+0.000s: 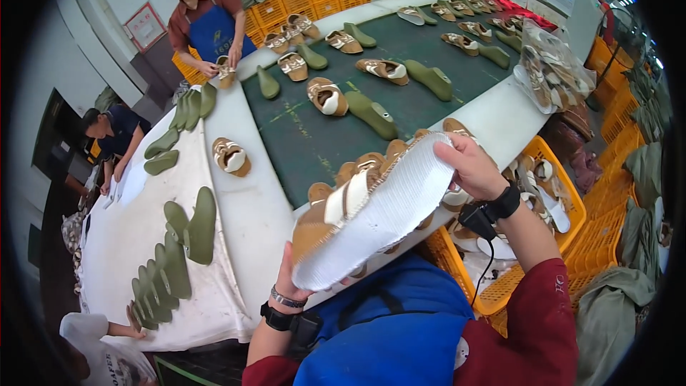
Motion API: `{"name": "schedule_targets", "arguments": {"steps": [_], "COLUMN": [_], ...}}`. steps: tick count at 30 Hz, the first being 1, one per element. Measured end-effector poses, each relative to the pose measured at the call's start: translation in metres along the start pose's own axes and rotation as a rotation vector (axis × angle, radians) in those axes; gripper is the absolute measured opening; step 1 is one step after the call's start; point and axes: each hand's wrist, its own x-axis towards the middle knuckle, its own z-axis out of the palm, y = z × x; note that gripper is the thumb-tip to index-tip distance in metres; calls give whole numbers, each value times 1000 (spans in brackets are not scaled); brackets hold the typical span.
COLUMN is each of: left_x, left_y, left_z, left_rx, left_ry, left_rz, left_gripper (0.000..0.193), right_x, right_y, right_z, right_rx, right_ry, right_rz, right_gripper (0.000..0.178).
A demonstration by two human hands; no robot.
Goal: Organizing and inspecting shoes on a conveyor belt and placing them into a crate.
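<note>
Between my two hands is a tan and white shoe upper (379, 207), tilted so its white, stitched underside faces me. My left hand (287, 275) grips one end, its fingers partly hidden behind the shoe. At the other end, my right hand (471, 168) pinches the edge between thumb and fingers. Just behind the held piece, several more tan shoe uppers (346, 174) stand in a row along the near table edge. A green shoe last (371, 114) lies on the dark belt beyond them, beside a tan and white shoe (326, 96).
Several green lasts (200, 225) lie on the white cloth (128, 243) at left. A yellow crate (575, 204) full of shoe uppers stands at my right, near a clear bag (554, 68) of shoes. Across the table a co-worker (207, 14) handles a shoe; another person (118, 132) bends over the left side.
</note>
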Motion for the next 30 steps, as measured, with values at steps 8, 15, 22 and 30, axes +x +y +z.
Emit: {"name": "schedule_targets", "arguments": {"steps": [8,15,22,30], "left_x": [-13,-81,-7,121], "left_y": [32,152,260,187], "left_z": [-9,-56,-205,-259], "left_rx": [-358,1304,2201,2285], "left_ry": [416,1088,1450,525], "left_rz": [247,435,194,117], "left_gripper": [69,38,51,43], "right_x": [30,1,-140,-128], "right_y": [11,53,182,179], "right_z": [32,-69,-174,-211], "right_rx": [110,-231,-397,-185], "right_ry": [22,537,915,1188], "right_rz": [40,-17,81,24], "right_gripper": [27,27,52,67]}}
